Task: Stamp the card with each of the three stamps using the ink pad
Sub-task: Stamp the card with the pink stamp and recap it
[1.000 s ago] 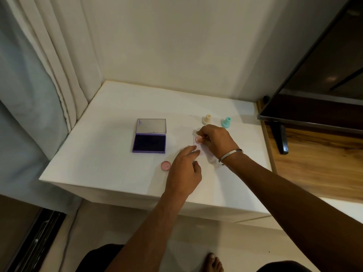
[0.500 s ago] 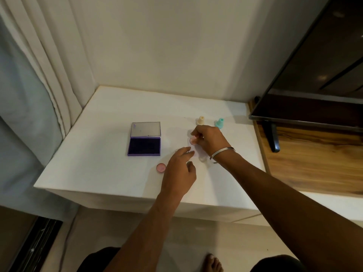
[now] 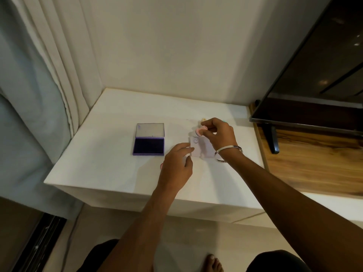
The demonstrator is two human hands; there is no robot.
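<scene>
A small white card [image 3: 204, 149] lies on the white table [image 3: 110, 154] and bears a purple smiley print [image 3: 195, 140] near its top left corner. My right hand [image 3: 219, 134] pinches a pink stamp [image 3: 200, 131], lifted and tilted just above that print. My left hand [image 3: 176, 165] rests its fingertips on the card's lower left edge. The open purple ink pad [image 3: 148, 146] sits to the left of the card. A cream stamp [image 3: 203, 119] peeks out behind my right hand. A sliver of the teal stamp shows behind my knuckles. The pink cap is almost hidden under my left hand.
A dark TV screen [image 3: 314, 91] on a black stand [image 3: 273, 141] stands on a wooden shelf [image 3: 314, 163] to the right. Curtains [image 3: 39, 85] hang at the left. The table's front edge [image 3: 137, 195] is near my forearms, with my bare foot [image 3: 213, 263] below.
My right hand has lifted the pink stamp off the card, which now shows a smiley print. My left hand stays on the card's edge. The view has shifted.
</scene>
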